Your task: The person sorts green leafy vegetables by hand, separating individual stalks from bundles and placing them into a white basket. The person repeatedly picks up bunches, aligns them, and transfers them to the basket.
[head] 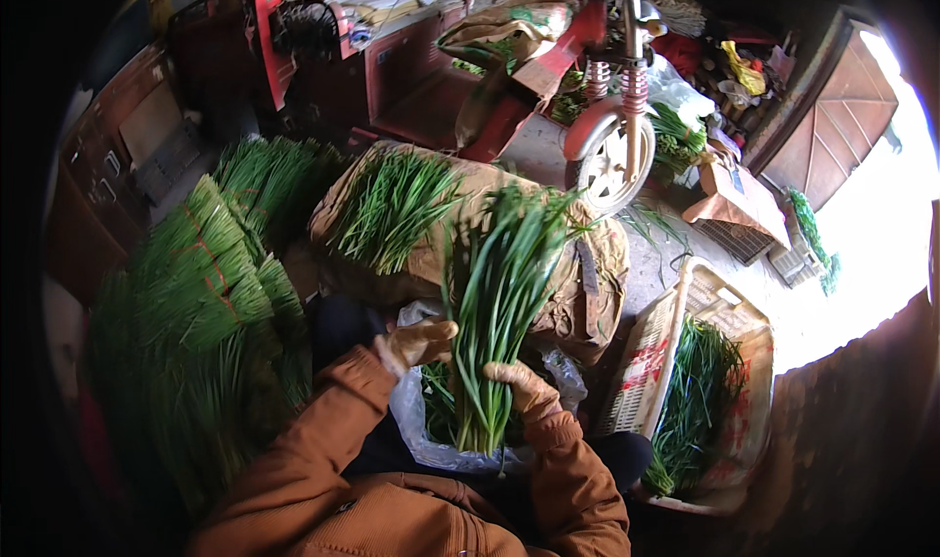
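Observation:
Upright before me, a bunch of long green leafy stalks, like garlic chives, is held by my right hand, gloved, with the thumb across its front. My left hand, also gloved, is at the bunch's left side, fingers apart; whether it touches the stalks is unclear. Under the bunch, between my legs, a clear plastic bag holds more greens. A loose pile of the same greens lies on a cloth-covered bundle in front of me.
Large stacks of tied green bundles stand at the left. At the right, a plastic crate holds greens. Beyond the cloth-covered bundle is a red cargo tricycle with its front wheel. A cardboard-topped crate sits near the bright doorway.

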`<action>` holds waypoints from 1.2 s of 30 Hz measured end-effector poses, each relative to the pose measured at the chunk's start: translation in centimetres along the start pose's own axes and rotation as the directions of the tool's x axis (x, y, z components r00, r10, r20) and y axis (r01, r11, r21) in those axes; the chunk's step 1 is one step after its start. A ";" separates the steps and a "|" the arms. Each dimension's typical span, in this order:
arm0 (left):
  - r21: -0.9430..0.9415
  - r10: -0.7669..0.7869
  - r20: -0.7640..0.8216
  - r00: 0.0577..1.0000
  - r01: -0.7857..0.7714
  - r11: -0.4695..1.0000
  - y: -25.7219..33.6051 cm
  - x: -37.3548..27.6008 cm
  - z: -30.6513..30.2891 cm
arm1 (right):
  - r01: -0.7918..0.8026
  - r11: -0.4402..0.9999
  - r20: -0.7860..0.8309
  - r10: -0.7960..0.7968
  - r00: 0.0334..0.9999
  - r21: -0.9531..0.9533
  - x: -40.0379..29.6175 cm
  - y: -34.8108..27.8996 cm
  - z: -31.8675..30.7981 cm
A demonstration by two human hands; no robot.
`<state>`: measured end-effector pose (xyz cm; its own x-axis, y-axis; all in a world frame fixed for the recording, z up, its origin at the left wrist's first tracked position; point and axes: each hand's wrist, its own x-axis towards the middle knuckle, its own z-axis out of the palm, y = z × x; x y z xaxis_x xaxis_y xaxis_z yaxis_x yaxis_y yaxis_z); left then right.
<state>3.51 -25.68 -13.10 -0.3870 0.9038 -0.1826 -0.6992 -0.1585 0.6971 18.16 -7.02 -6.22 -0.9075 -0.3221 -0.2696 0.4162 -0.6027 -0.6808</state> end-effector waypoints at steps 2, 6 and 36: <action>-0.313 0.027 0.109 0.994 0.008 0.950 1.2 1.1 4.2 | -0.126 0.990 -0.011 0.126 0.992 -0.066 -0.4 1.0 -0.9; -0.399 0.065 -0.209 0.976 -0.145 0.905 -1.0 2.1 4.4 | -0.231 0.950 -0.107 0.213 0.971 -0.209 0.0 1.7 -3.1; 0.617 0.202 -0.565 0.800 0.246 0.748 10.7 29.4 -3.0 | -0.349 0.035 -0.328 -0.441 0.836 -0.936 17.3 -17.6 -26.1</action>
<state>-17.19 -1.97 -13.07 -0.7907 0.4662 -0.3967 -0.2476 0.3490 0.9038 -6.30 17.04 -16.64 -0.9603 0.2358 -0.1487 0.2782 0.7750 -0.5675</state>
